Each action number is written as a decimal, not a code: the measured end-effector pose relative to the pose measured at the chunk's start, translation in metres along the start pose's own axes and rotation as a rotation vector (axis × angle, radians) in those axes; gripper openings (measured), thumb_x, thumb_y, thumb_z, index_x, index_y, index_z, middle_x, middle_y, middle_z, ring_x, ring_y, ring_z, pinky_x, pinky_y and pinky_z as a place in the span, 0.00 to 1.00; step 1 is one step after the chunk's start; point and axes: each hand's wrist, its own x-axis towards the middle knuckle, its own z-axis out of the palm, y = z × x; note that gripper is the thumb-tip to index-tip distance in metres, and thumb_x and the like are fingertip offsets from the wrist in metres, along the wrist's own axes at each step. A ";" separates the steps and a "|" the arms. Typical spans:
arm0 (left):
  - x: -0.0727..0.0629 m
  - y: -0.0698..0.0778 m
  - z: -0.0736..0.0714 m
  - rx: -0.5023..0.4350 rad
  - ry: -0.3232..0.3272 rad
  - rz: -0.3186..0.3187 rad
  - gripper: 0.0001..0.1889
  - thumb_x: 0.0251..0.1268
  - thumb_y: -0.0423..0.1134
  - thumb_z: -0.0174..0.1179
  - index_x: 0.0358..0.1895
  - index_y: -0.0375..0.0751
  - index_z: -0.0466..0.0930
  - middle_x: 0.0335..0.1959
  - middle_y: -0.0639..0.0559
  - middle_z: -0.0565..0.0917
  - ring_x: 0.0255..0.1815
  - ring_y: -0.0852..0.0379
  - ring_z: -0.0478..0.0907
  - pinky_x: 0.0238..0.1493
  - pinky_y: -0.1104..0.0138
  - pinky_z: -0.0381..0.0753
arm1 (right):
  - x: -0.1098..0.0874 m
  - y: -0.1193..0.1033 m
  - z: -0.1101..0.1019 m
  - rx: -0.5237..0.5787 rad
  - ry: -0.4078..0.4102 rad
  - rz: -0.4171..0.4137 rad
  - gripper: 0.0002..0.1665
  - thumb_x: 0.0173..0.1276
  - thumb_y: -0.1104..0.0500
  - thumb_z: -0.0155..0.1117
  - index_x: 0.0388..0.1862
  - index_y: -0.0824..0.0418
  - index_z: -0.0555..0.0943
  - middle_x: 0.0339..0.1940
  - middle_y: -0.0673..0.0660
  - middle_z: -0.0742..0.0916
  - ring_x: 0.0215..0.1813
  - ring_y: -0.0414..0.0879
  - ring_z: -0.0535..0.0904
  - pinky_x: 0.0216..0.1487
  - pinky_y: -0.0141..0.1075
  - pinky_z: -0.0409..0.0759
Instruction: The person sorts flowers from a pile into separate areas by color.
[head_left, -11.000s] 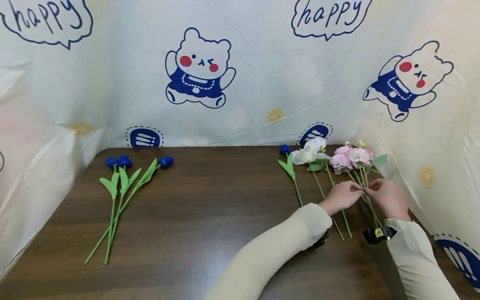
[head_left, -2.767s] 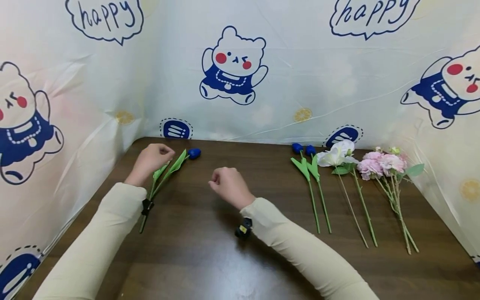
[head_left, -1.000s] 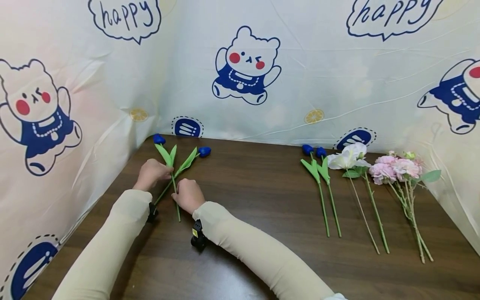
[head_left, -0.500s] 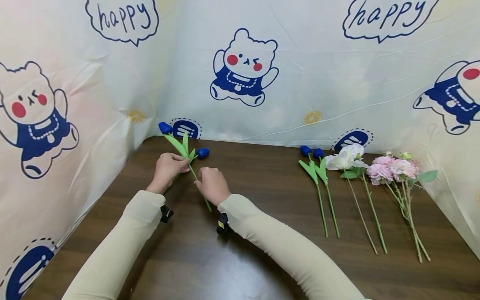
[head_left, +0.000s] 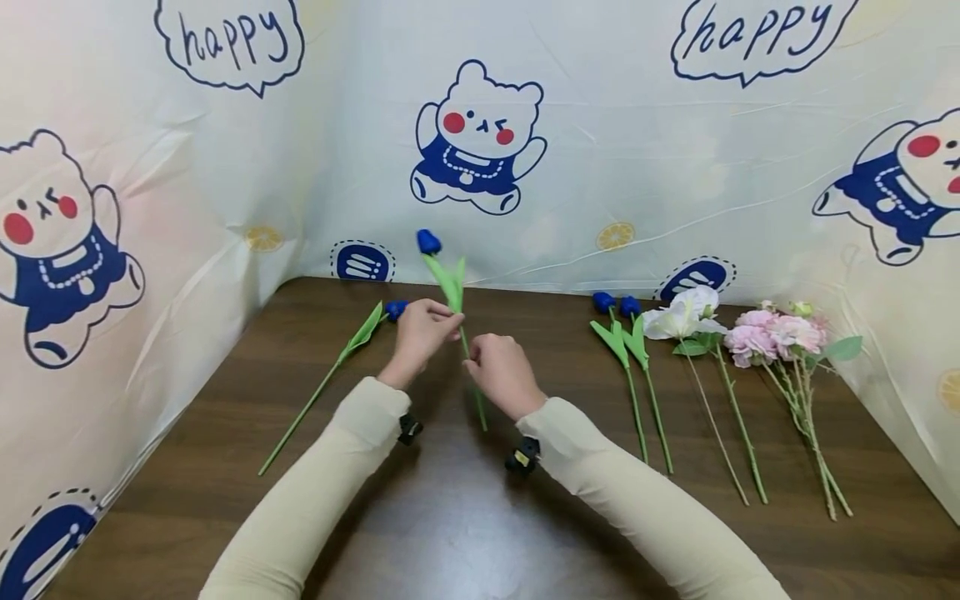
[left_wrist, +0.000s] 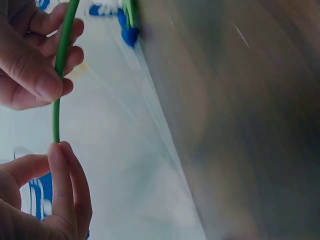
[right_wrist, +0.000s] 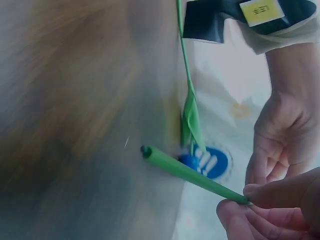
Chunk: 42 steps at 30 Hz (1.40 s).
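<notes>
A blue tulip (head_left: 454, 287) with green leaves is held upright above the table, tilted slightly left. My left hand (head_left: 422, 337) pinches its stem just under the leaves. Lower down, my right hand (head_left: 504, 373) grips the same stem, and the free end hangs below that hand. In the right wrist view the cut end of the green stem (right_wrist: 192, 176) points away from the right fingers. The left wrist view shows both hands on the stem (left_wrist: 63, 50), blossom out of sight. Behind the left hand, another blue tulip (head_left: 330, 375) lies on the table, its blossom partly covered.
On the right of the brown table (head_left: 465, 517) lie two blue tulips (head_left: 628, 367), a white flower (head_left: 686, 315) beside a green stem, and a bunch of pink flowers (head_left: 780, 342). A printed cloth (head_left: 570, 183) hangs behind the table.
Both hands have carried the tulip rightward from the left group, raising it. One tulip now lies at left. Earlier, three lay at left and one at right; now two lie at right.
</notes>
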 end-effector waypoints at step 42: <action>-0.024 0.038 0.251 0.217 -0.279 0.060 0.06 0.48 0.32 0.70 0.32 0.39 0.87 0.29 0.51 0.88 0.35 0.59 0.82 0.31 0.75 0.76 | -0.082 0.187 -0.076 -0.028 0.005 0.349 0.10 0.60 0.65 0.62 0.20 0.65 0.79 0.13 0.54 0.81 0.16 0.41 0.75 0.21 0.33 0.71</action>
